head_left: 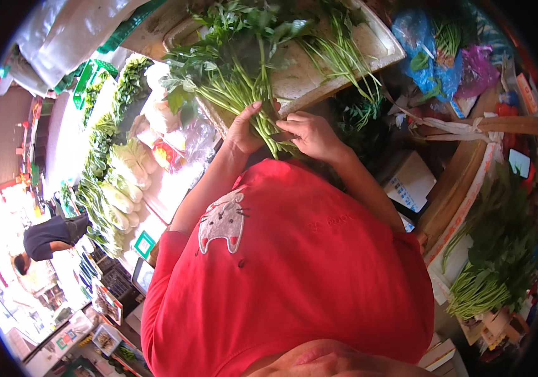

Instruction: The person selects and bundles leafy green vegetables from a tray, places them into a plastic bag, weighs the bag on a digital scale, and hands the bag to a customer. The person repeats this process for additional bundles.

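My left hand [244, 131] is closed around a bunch of long-stemmed leafy greens [231, 80], thumb across the stems. Its leaves point away from me, and the cut ends hang close to my red shirt [292, 235]. Beside the stem ends, my right hand [315, 135] grips what looks like a small knife [284, 136] with a dark blade against the stems. Its handle is hidden in my fingers. Beneath the bunch stands a shallow white foam tray [316, 80] with dirty edges. More loose stems [344, 56] lie over its right side, some drooping past the rim.
Napa cabbages [120, 198] and leafy greens [101, 136] line a display at left. A green crate [90, 80] stands behind them. Blue [438, 66] and purple plastic bags [478, 73] sit at right, above another greens bunch [490, 264]. Farther left is a person [49, 238] in dark clothes.
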`<state>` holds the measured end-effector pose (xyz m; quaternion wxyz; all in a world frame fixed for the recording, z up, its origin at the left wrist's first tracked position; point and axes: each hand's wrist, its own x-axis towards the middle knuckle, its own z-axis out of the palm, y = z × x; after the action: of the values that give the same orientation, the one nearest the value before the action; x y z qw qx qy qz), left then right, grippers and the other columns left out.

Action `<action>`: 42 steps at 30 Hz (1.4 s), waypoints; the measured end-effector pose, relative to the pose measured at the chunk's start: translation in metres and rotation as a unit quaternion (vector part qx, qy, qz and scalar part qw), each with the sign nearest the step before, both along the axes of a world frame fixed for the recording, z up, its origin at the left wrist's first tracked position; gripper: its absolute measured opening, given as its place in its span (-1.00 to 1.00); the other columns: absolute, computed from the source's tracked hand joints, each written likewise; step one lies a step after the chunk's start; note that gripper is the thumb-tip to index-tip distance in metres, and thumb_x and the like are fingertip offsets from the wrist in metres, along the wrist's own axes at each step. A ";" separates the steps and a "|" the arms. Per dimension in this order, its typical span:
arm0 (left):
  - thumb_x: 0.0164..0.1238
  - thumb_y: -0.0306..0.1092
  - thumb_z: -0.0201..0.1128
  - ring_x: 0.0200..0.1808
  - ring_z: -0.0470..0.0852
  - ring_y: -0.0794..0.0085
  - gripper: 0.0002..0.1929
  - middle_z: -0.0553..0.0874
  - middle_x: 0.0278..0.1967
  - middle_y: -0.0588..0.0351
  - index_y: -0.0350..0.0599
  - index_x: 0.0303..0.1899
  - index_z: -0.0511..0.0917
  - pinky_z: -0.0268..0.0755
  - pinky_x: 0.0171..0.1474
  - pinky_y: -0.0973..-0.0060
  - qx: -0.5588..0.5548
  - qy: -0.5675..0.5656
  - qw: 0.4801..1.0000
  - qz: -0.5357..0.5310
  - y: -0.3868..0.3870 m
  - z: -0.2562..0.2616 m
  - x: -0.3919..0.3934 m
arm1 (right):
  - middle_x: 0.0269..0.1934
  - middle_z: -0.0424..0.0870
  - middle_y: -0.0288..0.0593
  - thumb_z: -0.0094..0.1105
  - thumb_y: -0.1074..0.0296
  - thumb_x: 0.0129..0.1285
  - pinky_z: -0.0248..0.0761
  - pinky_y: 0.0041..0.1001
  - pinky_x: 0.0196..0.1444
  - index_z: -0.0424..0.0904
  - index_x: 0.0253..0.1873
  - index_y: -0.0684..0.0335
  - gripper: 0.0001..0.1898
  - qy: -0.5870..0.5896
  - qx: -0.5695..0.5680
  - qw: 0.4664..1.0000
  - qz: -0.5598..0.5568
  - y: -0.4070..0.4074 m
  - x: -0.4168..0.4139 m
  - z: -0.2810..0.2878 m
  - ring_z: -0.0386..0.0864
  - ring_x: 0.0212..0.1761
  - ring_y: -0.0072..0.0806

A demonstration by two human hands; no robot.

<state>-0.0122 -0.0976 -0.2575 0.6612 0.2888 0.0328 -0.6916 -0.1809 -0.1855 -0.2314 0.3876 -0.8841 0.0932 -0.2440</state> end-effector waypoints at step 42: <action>-0.07 -0.33 0.27 -0.25 0.45 0.38 -0.48 0.55 -0.30 0.14 -0.14 0.02 0.35 0.35 -0.09 0.37 -0.042 -0.080 0.995 -0.047 0.005 0.010 -0.026 | -0.55 0.43 -0.13 0.02 0.38 0.23 0.03 -0.70 -0.65 0.34 -0.30 0.25 -0.90 -0.301 0.522 0.794 -0.082 -0.004 -0.033 0.042 0.22 -0.68 -0.66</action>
<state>-0.0379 -0.0926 -0.2475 0.6396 0.3167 -0.0630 -0.6976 -0.2142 -0.1898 -0.1896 0.7770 -0.4187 0.1573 -0.4430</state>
